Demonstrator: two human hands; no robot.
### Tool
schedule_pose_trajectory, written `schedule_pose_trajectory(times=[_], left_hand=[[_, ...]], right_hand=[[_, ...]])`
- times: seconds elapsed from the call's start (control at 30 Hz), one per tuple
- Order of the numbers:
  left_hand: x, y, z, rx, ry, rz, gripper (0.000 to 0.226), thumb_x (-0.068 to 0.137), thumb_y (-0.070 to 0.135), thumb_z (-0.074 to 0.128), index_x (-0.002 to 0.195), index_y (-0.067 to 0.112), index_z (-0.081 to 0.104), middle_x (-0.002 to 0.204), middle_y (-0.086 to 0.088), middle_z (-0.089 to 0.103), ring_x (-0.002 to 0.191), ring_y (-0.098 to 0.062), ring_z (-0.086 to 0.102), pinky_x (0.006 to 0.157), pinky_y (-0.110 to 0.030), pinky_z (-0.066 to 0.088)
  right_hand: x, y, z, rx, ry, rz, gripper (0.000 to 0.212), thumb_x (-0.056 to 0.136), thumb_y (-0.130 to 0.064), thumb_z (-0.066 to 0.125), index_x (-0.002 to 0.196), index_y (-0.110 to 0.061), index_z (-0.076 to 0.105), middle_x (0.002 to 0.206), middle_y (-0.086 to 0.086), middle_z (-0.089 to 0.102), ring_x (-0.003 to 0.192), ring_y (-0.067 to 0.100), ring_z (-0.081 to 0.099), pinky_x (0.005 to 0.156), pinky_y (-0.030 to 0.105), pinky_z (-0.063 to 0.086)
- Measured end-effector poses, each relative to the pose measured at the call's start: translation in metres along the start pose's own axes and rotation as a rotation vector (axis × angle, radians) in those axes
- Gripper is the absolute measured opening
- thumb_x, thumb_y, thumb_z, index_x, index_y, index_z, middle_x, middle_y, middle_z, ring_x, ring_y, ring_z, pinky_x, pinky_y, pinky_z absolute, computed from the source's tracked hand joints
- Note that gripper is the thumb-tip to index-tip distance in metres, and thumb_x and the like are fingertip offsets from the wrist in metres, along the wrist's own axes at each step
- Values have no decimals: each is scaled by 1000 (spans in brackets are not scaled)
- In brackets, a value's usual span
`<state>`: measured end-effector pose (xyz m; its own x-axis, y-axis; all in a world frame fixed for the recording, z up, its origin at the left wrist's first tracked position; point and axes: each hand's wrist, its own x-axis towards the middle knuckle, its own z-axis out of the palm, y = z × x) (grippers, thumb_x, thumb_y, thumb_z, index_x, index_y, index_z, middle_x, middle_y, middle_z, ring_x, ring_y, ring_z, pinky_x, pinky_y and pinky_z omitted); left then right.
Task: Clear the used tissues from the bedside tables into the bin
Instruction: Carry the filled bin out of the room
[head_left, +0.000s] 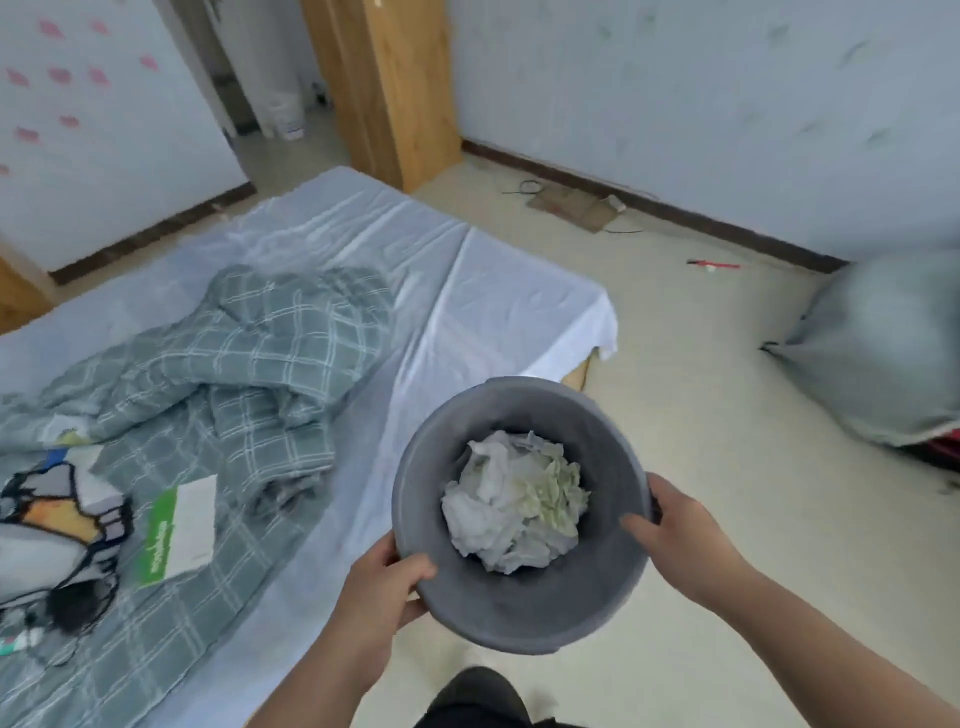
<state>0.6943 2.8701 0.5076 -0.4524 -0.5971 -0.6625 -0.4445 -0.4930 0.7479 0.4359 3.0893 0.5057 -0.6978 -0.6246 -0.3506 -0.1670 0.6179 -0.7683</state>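
The person holds the grey bin (519, 613) off the floor with both hands, low in the view at about 5 o'clock. The left hand (387, 582) clamps the rim at the bin's 8 o'clock, thumb hooked inside and fingers curled round the outer wall. The right hand (670, 530) grips the rim at 3 o'clock in the same way, thumb lying on the inner wall. The crumpled tissues (514, 501), white with some yellowish ones, lie in a loose heap at the bottom of the bin. No bedside tabletop is in view, so whether any tissues are left on one cannot be told.

The bed (415, 260) fills the 9 to 11 o'clock side, with a checked quilt (270, 332) bunched on it and a green and white booklet (176, 530) lying on the quilt. A grey sack (883, 353) sits on the floor (701, 415) at 3 o'clock.

The bin's mouth is tipped towards the person. Judging from that, the main risk is a spill: the tissues are light and unpacked, so a further tilt or a sharp swing could send them out onto the floor or the bed. Both grips are only on the rim, so a slip of one hand would drop that side. The frame is blurred, which suggests motion; a quick turn beside the bed corner could knock the bin.
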Motion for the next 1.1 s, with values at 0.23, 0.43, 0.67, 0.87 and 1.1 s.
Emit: schedule_pose_trajectory(times=[0.23,0.43,0.67,0.87,1.1], left_hand=[[55,67,156,249,-335,40,37,72,11,67,100,29,83,105,-4,84,89,-18,81,69,-30,64],[125,97,252,367,-467,-5,37,85,-2,62,103,23,83,100,-5,84,80,-17,81,64,-30,64],[218,167,332,420,-562,-47,37,88,-6,60,108,17,80,97,-7,84,77,-19,80,62,-31,64],[264,243,396,409,-641,21,39,88,-5,61,103,24,82,102,-7,83,80,-17,79,65,-29,64],[317,294,447,369,-619,30,38,76,6,65,99,30,84,104,-5,83,88,-19,80,69,-30,64]], right_hand=[[-25,78,-99,124,373,211,16,74,-37,55,86,-49,56,77,-26,66,61,-2,58,54,27,45],[6,114,-146,134,506,373,12,78,-33,57,89,-40,59,80,-22,69,70,12,67,56,29,49],[98,111,-204,136,580,454,11,85,-22,62,89,-33,63,75,-12,71,73,12,67,57,25,49],[160,94,-267,110,659,435,14,88,-24,63,87,-38,61,76,-19,70,69,5,65,55,24,45],[251,99,-327,115,646,374,18,88,-13,65,84,-30,61,78,-21,69,69,-2,63,52,19,43]])
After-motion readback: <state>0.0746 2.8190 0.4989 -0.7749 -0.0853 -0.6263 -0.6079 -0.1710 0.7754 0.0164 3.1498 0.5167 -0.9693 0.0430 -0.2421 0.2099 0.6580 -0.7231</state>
